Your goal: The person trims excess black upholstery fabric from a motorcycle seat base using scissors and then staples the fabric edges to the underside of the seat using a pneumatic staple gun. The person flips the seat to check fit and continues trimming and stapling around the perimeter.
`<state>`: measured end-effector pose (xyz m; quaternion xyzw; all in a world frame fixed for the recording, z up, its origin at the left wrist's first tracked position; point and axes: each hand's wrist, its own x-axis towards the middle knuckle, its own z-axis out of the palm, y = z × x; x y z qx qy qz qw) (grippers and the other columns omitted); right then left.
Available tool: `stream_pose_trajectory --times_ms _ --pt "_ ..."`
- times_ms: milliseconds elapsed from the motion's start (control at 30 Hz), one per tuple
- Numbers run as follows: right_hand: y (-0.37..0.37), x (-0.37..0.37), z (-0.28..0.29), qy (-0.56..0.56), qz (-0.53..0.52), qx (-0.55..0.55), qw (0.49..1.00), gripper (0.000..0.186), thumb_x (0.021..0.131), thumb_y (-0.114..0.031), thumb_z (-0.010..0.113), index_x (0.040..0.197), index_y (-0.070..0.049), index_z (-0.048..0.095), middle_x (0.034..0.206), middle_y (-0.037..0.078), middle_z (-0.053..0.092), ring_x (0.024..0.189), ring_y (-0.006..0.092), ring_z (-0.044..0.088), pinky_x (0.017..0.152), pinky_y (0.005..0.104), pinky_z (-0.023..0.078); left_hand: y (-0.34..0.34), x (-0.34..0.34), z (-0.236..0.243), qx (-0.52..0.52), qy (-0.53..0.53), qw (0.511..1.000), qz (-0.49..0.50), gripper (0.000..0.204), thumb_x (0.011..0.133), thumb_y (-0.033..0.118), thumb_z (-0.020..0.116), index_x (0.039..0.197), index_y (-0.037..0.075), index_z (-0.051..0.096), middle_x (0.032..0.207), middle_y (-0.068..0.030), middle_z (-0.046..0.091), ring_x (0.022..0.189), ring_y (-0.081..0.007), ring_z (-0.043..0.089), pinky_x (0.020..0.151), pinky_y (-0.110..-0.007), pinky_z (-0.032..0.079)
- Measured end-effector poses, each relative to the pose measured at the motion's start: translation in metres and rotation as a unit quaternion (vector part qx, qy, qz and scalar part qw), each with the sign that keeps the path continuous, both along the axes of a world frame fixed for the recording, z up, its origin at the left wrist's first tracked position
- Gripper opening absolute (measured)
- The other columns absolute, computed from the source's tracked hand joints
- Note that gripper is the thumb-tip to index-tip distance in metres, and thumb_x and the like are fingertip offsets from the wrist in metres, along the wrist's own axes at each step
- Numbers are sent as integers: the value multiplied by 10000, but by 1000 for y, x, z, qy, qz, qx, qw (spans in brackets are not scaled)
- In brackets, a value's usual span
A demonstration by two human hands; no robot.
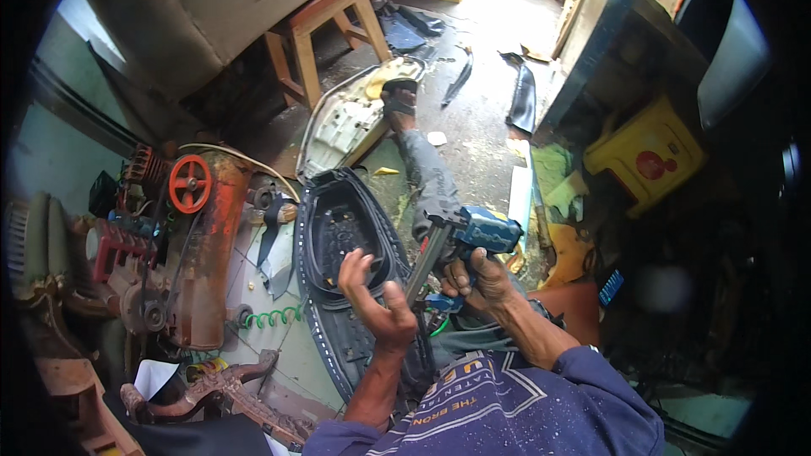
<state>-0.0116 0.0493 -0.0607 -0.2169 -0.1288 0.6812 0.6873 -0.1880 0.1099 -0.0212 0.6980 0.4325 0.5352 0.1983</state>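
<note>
Down at the centre, the right hand (477,277) is wrapped around the grip of a blue pneumatic staple gun (473,236), whose long magazine slants toward seven o'clock. At nine o'clock from it, the left hand (372,295) is spread open, palm pressing the rim of an upturned black motorcycle seat (338,236). Its hollow underside shows only moulded plastic ribs. A second, white seat base (351,122) lies at twelve o'clock, a sandalled foot (399,101) resting on its edge. At nine o'clock stands a rusty orange air compressor (203,245), a green coiled hose (274,317) beside it. A yellow plastic crate (646,152) sits at two o'clock; its contents cannot be told.
</note>
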Motion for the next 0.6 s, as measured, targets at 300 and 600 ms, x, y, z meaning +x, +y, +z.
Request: stream_pose_trajectory --times_ms 300,600 --pt "-7 77 26 -150 -132 -52 978 355 940 -280 633 633 -125 543 600 0 486 527 143 466 625 376 475 54 -156 -107 -463 340 769 281 742 1033 553 534 1412 -85 542 1378 -323 611 1263 -500 608 1048 -586 488" --pt "4 160 85 -131 -314 153 928 146 914 -196 572 934 -59 614 639 -15 409 553 131 412 640 337 445 28 -197 -115 -437 185 842 257 513 1069 432 555 1156 -48 714 1136 -300 730 1078 -498 686 916 -548 512"
